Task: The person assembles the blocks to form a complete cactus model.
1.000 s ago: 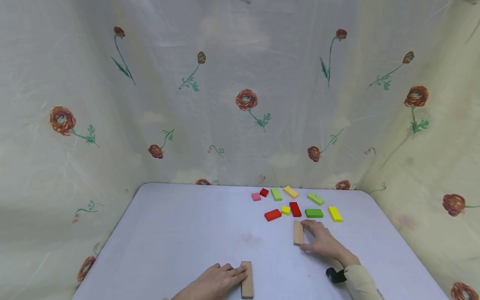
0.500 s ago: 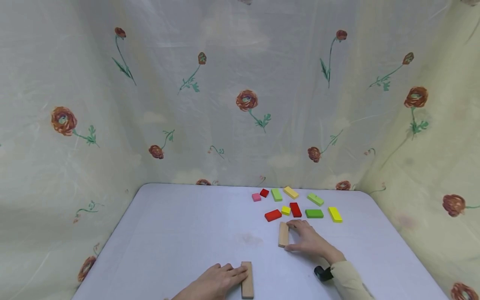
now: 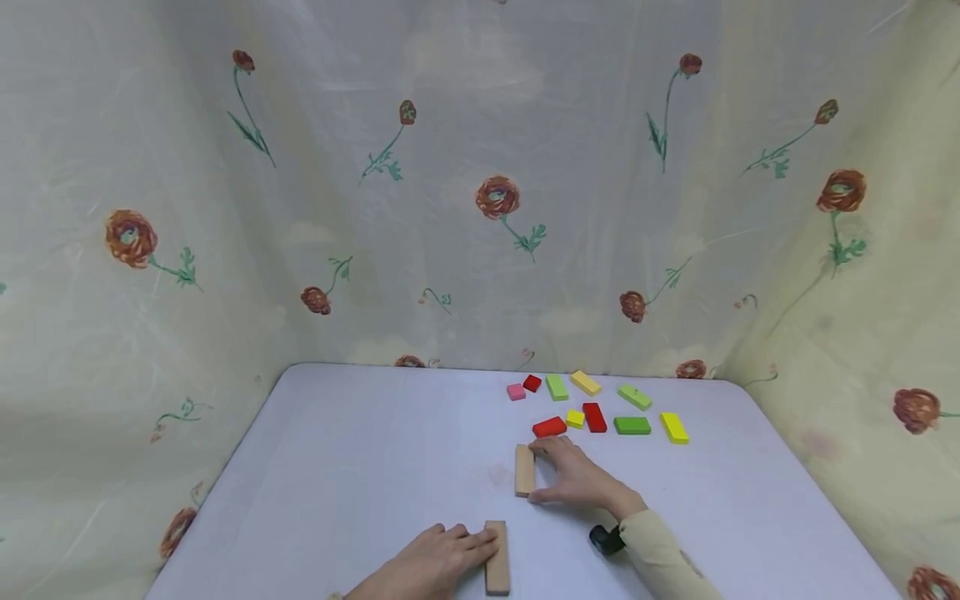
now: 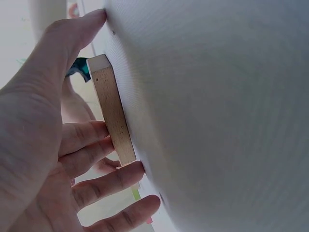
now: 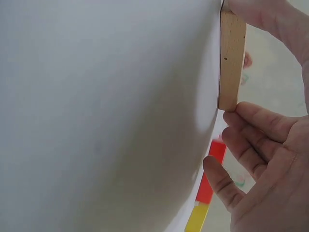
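A plain wooden block (image 3: 497, 567) lies lengthwise near the front of the table. The left hand (image 3: 431, 560) rests beside it with index and middle fingertips touching its long side. In the left wrist view those fingers (image 4: 84, 140) are fairly straight and the thumb stands apart from the wood. Farther back, the right hand (image 3: 576, 477) holds a second plain wooden block (image 3: 524, 472) between thumb and fingertips at its two ends. The right wrist view shows this block (image 5: 231, 58) low at the tabletop, the other fingers spread beyond it.
Several coloured blocks lie scattered at the back right, among them a red block (image 3: 550, 427), a yellow cube (image 3: 575, 418), a green block (image 3: 632, 426) and a yellow block (image 3: 674, 427). A flowered curtain (image 3: 420, 208) encloses the white table (image 3: 337, 467) behind and at the sides.
The right hand has slid its wooden block leftward across the table, from in front of the dark red block to nearer the left hand's block. The left hand and its block stay put.
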`<state>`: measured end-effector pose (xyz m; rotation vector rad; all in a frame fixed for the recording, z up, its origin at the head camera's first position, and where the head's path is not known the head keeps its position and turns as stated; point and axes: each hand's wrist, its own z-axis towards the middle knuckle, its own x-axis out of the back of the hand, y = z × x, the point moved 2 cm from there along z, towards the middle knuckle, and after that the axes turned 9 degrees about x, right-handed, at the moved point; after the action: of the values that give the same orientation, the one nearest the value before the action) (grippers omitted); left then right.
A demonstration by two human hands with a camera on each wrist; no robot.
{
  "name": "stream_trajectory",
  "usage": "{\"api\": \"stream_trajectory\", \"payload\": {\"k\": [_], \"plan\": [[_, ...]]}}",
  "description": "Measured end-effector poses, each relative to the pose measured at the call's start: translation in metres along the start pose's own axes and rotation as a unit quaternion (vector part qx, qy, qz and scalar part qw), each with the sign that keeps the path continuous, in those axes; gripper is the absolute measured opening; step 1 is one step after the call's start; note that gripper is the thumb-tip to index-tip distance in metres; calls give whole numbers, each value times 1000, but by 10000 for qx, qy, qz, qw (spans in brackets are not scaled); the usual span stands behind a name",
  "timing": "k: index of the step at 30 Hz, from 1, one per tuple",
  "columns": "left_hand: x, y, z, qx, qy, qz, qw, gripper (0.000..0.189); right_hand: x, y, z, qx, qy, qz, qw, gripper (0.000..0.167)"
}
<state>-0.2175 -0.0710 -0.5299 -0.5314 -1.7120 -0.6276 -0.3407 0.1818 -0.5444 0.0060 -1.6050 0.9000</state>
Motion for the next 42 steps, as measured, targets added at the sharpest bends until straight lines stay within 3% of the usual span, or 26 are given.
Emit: {"api": "stream_trajectory", "payload": {"k": [16, 25, 42], "plan": [[2, -1, 1, -44, 28, -10, 10000, 84, -12, -29, 19, 672, -322, -209, 9970, 77], [1, 0, 0, -142, 184, 136, 9996, 80, -19, -32, 20, 670, -356, -181, 9970, 76], [2, 1, -2, -58, 178, 96, 9998, 83, -22, -47, 11, 846, -598, -88, 9946, 71]]}}
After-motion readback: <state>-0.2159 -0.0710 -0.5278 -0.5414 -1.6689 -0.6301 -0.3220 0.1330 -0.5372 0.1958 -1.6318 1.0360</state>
